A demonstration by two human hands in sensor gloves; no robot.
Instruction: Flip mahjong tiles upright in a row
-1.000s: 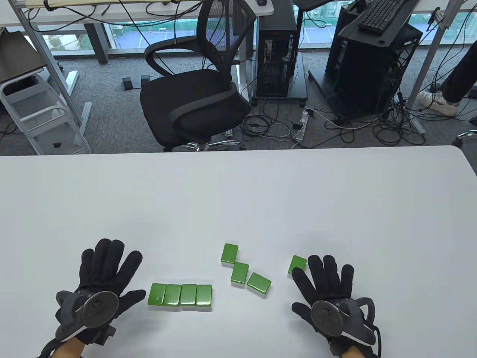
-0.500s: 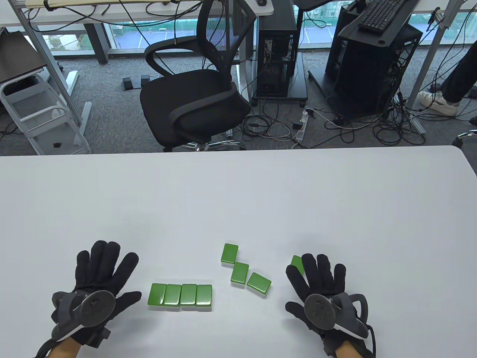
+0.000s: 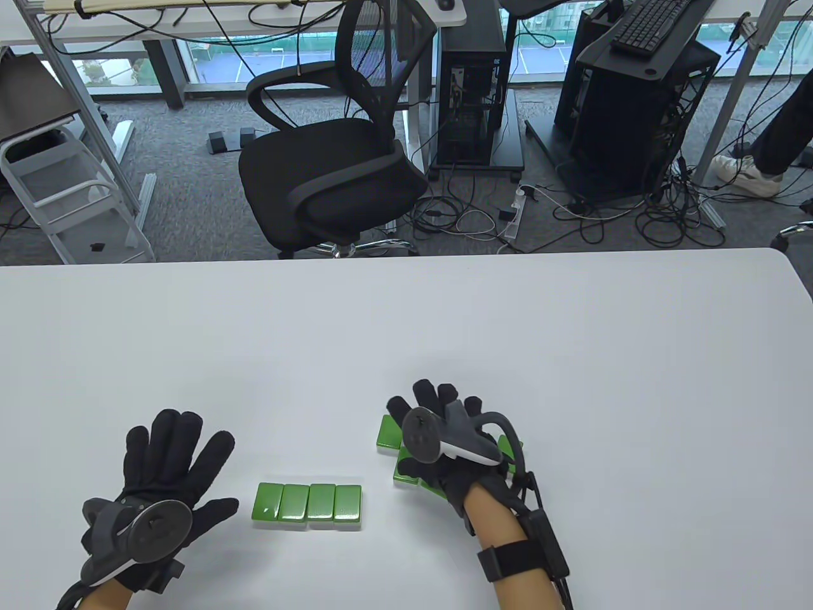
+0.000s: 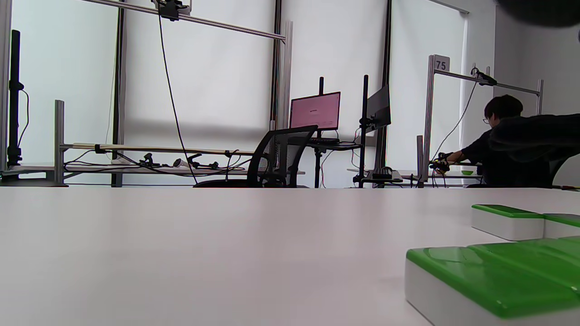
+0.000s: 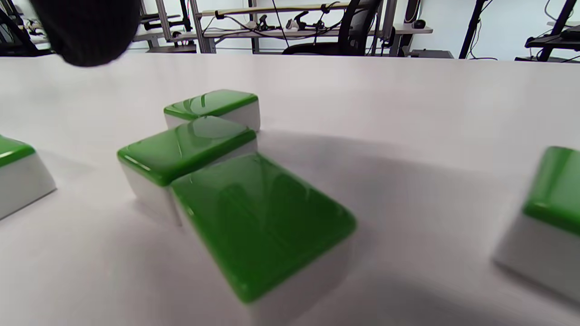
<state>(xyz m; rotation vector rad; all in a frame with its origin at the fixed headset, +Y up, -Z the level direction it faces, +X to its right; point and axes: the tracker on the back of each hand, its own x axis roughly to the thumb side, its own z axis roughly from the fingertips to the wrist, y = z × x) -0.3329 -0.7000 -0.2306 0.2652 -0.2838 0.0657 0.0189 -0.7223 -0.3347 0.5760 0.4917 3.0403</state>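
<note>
A: Table view. Right hand [image 3: 444,438] is hovering over the loose tiles [image 3: 389,434], covering most of them; whether the grip is clenched or released, I cannot tell. Left hand [image 3: 168,473] is lying flat, fingers spread, holding nothing, at 9 o'clock of the row of four [image 3: 308,504] on the counter [image 3: 571,356].

B: Left wrist view?

A: Row tiles [image 4: 494,280] are lying green-back-up.

B: Right wrist?

A: Nearest tile [image 5: 260,222] is lying just below the grip, long axis pointing 11 o'clock. Right hand is nearer.
</note>
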